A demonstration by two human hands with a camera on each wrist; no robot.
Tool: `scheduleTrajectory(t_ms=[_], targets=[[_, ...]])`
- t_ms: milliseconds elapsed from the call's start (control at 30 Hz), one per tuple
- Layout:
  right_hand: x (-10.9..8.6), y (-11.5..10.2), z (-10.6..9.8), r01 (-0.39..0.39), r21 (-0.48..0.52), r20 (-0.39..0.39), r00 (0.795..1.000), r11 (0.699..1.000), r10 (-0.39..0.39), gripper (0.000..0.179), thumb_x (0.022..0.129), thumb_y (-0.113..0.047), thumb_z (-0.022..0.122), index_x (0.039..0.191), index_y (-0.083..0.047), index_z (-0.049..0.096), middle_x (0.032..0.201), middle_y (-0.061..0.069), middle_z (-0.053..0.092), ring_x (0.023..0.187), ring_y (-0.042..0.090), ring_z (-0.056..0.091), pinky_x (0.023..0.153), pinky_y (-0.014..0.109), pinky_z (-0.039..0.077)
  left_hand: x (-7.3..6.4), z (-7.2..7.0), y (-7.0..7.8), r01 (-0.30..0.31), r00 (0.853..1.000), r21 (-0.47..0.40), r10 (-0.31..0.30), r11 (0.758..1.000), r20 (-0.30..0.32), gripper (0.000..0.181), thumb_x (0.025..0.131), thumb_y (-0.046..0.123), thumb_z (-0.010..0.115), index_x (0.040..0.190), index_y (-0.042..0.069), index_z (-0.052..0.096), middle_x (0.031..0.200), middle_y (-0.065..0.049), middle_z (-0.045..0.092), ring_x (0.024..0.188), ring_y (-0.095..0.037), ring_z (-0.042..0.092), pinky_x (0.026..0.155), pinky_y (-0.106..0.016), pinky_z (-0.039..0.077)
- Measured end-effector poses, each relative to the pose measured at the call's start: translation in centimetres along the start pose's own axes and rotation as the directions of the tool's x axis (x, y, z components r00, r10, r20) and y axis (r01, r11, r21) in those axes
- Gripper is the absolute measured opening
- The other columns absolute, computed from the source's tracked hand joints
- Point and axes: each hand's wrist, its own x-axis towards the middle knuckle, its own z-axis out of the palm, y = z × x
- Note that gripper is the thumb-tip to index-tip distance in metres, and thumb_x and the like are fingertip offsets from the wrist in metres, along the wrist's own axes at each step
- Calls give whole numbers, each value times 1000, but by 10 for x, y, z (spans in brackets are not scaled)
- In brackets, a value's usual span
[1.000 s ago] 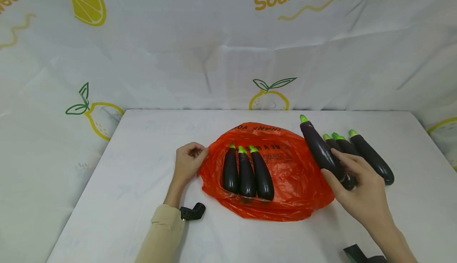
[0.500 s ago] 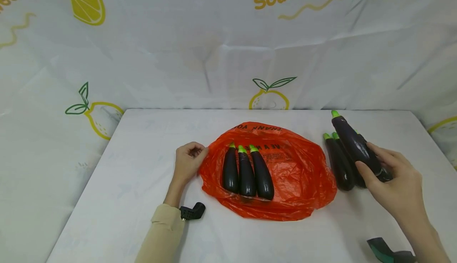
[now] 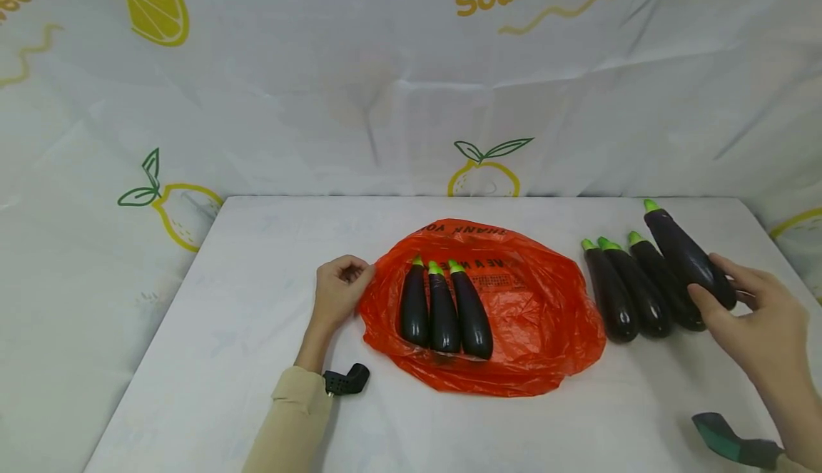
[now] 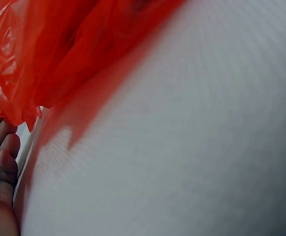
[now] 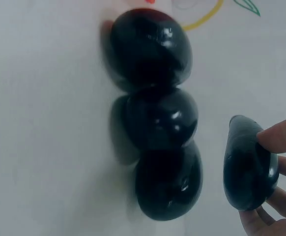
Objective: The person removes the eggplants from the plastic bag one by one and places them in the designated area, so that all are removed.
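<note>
My left hand (image 3: 340, 287) pinches the left edge of a red plastic bag (image 3: 533, 344) spread flat on the table. Three dark eggplants (image 3: 474, 316) with green stems lie side by side on the bag. At the right, my right hand (image 3: 764, 316) grips another eggplant (image 3: 687, 252) by its thick lower end, raised off the table and tilted, stem pointing away. Three more eggplants (image 3: 610, 295) rest in a row just left of it. The right wrist view shows the held eggplant (image 5: 251, 167) between thumb and fingers, apart from the row (image 5: 162, 118).
The white table (image 3: 270, 245) runs back to a white cloth backdrop (image 3: 289, 102) printed with lemons. A black wrist device (image 3: 348, 380) sits at my left wrist, and a dark one (image 3: 732, 441) at my right.
My right hand has carried the eggplant rightward, from over the bag's right edge, past the row of three, to its right side. My left hand has stayed at the bag's edge.
</note>
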Motion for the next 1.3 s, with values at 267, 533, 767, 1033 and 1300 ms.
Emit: scheduleTrajectory(t_ms=[267,533,767,1033,1300], targets=[[9,11,-2,-167,-58,40,985,984,169,54,93,-9,64,146,-6,54,147,24,53,109,-15,48,95,4,38,0,0,1,16,1000,-6,-16,1000,-3,10,89,6,73,80,4,73,72,-12,65,64,-11,51,60,-19,43],[12,16,-4,-249,-112,97,961,962,260,58,96,-10,59,152,-5,45,154,32,42,138,60,42,60,9,19,0,0,2,16,1000,2,-16,1000,-3,10,90,6,73,80,5,73,72,-12,65,65,-12,51,60,-19,43],[18,32,6,-260,-156,92,957,953,276,59,95,-12,59,152,-6,45,150,33,45,127,47,52,81,33,43,0,0,2,25,1000,7,-25,1000,-7,9,89,7,72,80,4,73,72,-12,65,65,-11,51,60,-20,43],[18,37,7,-204,-134,144,964,970,223,57,94,-9,57,148,5,45,138,42,48,112,54,50,58,10,23,0,0,1,28,1000,8,-28,1000,-8,10,90,7,72,81,4,73,72,-12,65,64,-11,50,60,-19,44],[18,37,8,-198,-125,184,958,972,219,57,96,-10,54,149,7,42,137,47,45,118,64,49,50,6,25,0,0,2,24,1000,12,-24,1000,-7,10,90,7,72,81,3,73,72,-12,65,64,-10,50,60,-19,43]])
